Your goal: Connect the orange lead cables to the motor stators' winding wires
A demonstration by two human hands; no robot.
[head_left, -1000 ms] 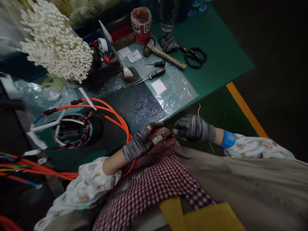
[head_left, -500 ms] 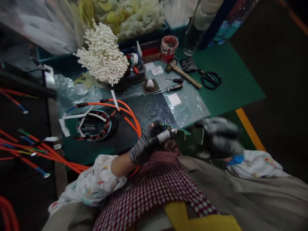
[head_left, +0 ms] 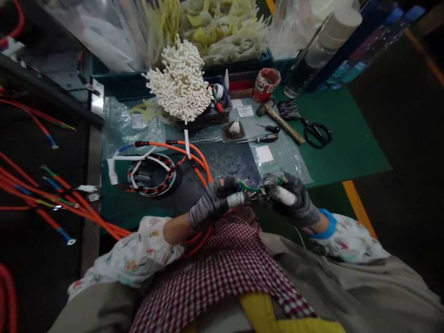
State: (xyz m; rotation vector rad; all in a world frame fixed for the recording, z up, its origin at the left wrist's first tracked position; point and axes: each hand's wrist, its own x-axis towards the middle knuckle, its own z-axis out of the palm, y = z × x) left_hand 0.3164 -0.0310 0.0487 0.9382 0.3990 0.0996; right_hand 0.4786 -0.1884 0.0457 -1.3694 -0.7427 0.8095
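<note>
My left hand (head_left: 218,200), in a grey and black glove with white tape on a finger, is closed on one end of a thin curved green circuit board (head_left: 255,189). My right hand (head_left: 294,200), gloved the same way, grips the board's other end. Both hands are just above my lap at the table's front edge. Small pale pieces show along the board, too small to name. A wound motor stator (head_left: 169,178) with white sleeved leads lies on the table to the left. Thick orange cables (head_left: 204,162) curve from it down past my left hand.
A hammer (head_left: 282,122), a screwdriver (head_left: 262,138), an awl (head_left: 271,128) and black-handled scissors (head_left: 317,135) lie beyond my hands. Behind them stand a red cup (head_left: 265,85), a clear bottle (head_left: 312,60) and a bundle of white sleeving (head_left: 183,88). More orange cables (head_left: 79,203) hang at left.
My right hand has moved left from the side and taken hold of the green board's free end. The view has shifted, so the table things appear farther right.
</note>
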